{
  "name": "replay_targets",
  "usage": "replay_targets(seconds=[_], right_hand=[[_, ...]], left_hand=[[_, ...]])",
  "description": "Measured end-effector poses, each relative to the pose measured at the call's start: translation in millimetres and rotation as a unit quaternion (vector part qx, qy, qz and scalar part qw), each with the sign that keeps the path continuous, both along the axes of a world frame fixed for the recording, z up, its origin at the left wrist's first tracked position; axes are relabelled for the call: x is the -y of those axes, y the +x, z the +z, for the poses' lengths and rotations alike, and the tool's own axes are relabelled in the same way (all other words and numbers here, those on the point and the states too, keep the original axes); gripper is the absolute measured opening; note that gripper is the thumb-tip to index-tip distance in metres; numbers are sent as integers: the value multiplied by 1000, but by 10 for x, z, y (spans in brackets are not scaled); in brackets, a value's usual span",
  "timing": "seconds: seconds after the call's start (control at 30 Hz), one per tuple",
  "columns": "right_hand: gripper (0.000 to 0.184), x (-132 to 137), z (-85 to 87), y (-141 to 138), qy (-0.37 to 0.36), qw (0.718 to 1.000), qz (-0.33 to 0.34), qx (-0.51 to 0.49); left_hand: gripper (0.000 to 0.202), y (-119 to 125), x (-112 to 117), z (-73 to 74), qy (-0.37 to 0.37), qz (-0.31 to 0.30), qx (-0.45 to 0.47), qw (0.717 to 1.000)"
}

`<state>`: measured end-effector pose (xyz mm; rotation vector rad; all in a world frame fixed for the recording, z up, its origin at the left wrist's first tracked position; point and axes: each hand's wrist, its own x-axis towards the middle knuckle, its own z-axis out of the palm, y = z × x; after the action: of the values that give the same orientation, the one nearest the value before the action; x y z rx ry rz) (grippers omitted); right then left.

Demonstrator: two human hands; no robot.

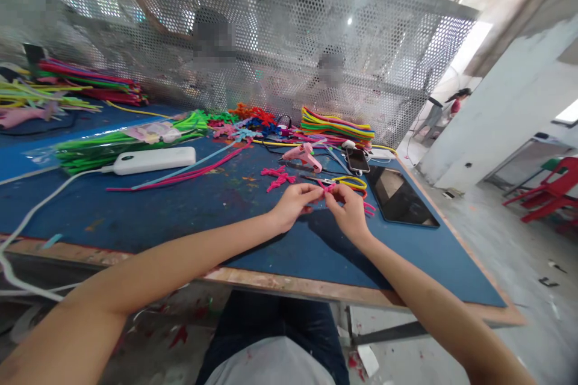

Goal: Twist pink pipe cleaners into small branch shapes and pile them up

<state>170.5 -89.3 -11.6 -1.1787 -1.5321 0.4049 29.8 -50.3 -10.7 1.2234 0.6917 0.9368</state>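
Honestly, with your left hand (291,206) and right hand (348,210) both pinching that pink fuzzy piece (328,188) over the table (158,213), just beside the yellow-handled scissors (353,183), I'd grip close and bend it gently.

Two hands (292,206) (347,207), one glue gun (305,156), one tablet (401,197)

Left of the left hand (292,206), the stained blue tabletop (185,209) gives bare room for a low sideways pass, up to the long magenta and light-blue fuzzy stems (194,172). Straight ahead, yellow-handled metal scissors (341,180) and a pink plastic glue gun (304,157) bar a low reach; a tall grey perforated metal screen (275,42) walls off the back. The flat black glass-fronted tablet (401,195) obstructs the right; bare surface runs on its near side.
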Motion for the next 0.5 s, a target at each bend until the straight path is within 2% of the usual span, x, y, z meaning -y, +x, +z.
replay_targets(seconds=[0.07,0.17,0.5], right_hand=[[17,-24,-6,12,-24,999,1,-47],[19,-72,-26,43,-57,988,29,-142],[13,-90,-108,42,-85,964,65,-245]], left_hand=[[23,22,10,-22,-91,-27,66,993],[22,23,6,-29,-144,-48,103,983],[19,32,15,-82,-141,-122,146,972]])
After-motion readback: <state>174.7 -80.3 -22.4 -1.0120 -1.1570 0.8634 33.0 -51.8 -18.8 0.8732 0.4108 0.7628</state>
